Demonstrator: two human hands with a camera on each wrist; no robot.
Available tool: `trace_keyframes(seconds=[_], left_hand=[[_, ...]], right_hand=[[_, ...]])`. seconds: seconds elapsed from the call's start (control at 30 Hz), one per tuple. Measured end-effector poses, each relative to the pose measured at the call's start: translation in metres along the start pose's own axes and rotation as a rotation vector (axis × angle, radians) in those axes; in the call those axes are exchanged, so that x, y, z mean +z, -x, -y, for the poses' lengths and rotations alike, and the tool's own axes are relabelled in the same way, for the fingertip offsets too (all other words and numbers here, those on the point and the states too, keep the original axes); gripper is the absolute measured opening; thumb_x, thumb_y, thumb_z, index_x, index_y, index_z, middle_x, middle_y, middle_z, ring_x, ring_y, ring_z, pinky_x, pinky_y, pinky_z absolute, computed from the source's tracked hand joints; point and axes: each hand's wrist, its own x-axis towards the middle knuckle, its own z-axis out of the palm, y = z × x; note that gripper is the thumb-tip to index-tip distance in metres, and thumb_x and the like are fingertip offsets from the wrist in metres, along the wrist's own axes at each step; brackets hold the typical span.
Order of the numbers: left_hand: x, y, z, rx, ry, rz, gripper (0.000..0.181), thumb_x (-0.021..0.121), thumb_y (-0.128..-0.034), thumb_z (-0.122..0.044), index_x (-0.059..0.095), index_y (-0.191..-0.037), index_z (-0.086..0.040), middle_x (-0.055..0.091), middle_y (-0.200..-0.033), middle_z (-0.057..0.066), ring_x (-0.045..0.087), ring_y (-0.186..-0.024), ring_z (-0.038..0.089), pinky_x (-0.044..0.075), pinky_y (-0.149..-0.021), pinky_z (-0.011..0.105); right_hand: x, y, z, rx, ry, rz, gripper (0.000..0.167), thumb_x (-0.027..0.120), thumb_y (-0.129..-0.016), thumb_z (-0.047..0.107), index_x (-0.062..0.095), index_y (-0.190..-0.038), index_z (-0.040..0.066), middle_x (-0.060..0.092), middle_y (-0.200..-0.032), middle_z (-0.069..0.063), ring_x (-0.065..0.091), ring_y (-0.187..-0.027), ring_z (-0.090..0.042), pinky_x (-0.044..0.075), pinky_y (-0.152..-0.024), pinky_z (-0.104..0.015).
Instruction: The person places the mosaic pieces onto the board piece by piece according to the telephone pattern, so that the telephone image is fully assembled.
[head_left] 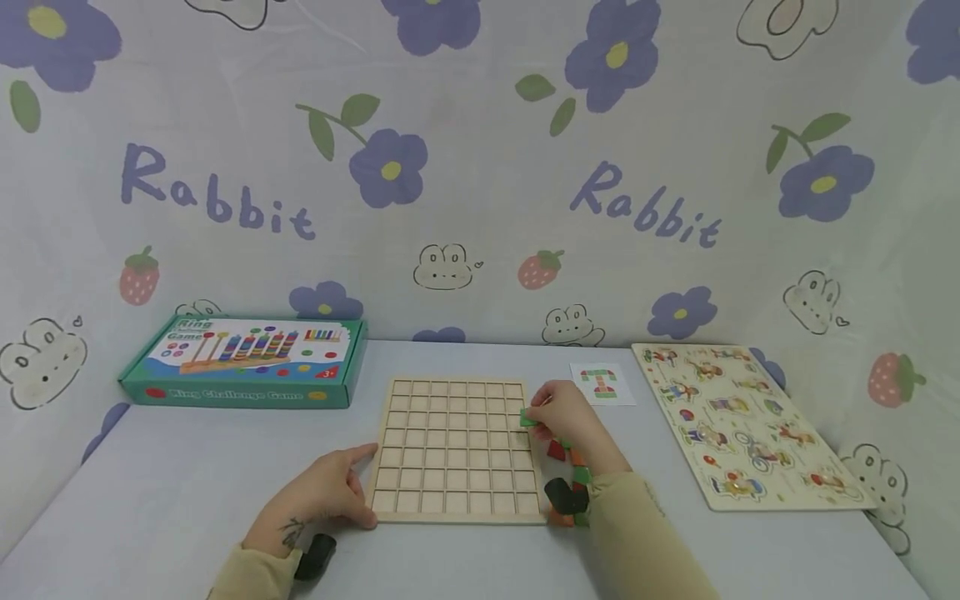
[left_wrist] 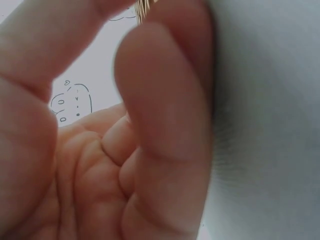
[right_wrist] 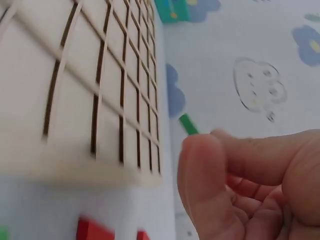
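Note:
A wooden grid board (head_left: pixel 457 446) with rows of bare square cells lies flat on the table. My left hand (head_left: pixel 318 497) rests at its left side, index fingertip against the edge and thumb by the near left corner. In the left wrist view, the fingers (left_wrist: pixel 165 100) fill the picture and hold nothing. Over the board's right edge, my right hand (head_left: pixel 572 418) pinches a small green tile (head_left: pixel 528 417) between thumb and fingers. The same green tile (right_wrist: pixel 188 124) sticks out past the fingertips in the right wrist view. Beneath the right wrist, red tiles (head_left: pixel 556 451) and green and orange ones are partly hidden.
A printed pattern card (head_left: pixel 600 384) lies behind the right hand. At the right is a wooden picture puzzle board (head_left: pixel 750 429). A green Ring Challenge Game box (head_left: pixel 243 362) stands at the back left. Patterned cloth hangs behind the table.

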Motion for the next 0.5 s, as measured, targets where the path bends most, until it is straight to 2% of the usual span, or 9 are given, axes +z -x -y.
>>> trace_keyframes(seconds=[0.13, 0.3, 0.5], left_hand=[[0.001, -0.001, 0.001, 0.001, -0.001, -0.001, 0.101, 0.087, -0.0536, -0.006, 0.037, -0.141, -0.004, 0.055, -0.060, 0.004, 0.046, -0.050, 0.011, 0.036, -0.047, 0.025], [0.001, -0.001, 0.001, -0.002, 0.001, 0.000, 0.101, 0.087, -0.0534, -0.007, 0.037, -0.141, -0.004, 0.055, -0.060, 0.004, 0.046, -0.051, 0.012, 0.036, -0.047, 0.026], [0.000, -0.001, 0.000, -0.012, 0.005, -0.002, 0.101, 0.087, -0.0532, -0.006, 0.037, -0.141, -0.006, 0.056, -0.061, 0.004, 0.046, -0.051, 0.012, 0.036, -0.048, 0.025]], right_hand=[[0.013, -0.011, 0.010, 0.033, -0.039, 0.026, 0.012, 0.061, -0.083, -0.001, 0.056, -0.094, -0.002, 0.058, -0.085, -0.012, 0.060, -0.055, -0.013, 0.052, -0.057, -0.026], [0.026, -0.020, 0.013, 0.037, -0.023, -0.003, 0.009, 0.061, -0.082, -0.002, 0.057, -0.090, -0.004, 0.056, -0.086, -0.012, 0.057, -0.055, -0.012, 0.051, -0.056, -0.025], [0.035, -0.025, 0.016, 0.000, 0.139, -0.040, 0.007, 0.066, -0.078, 0.000, 0.059, -0.076, 0.000, 0.057, -0.068, -0.007, 0.055, -0.050, -0.013, 0.046, -0.050, -0.025]])
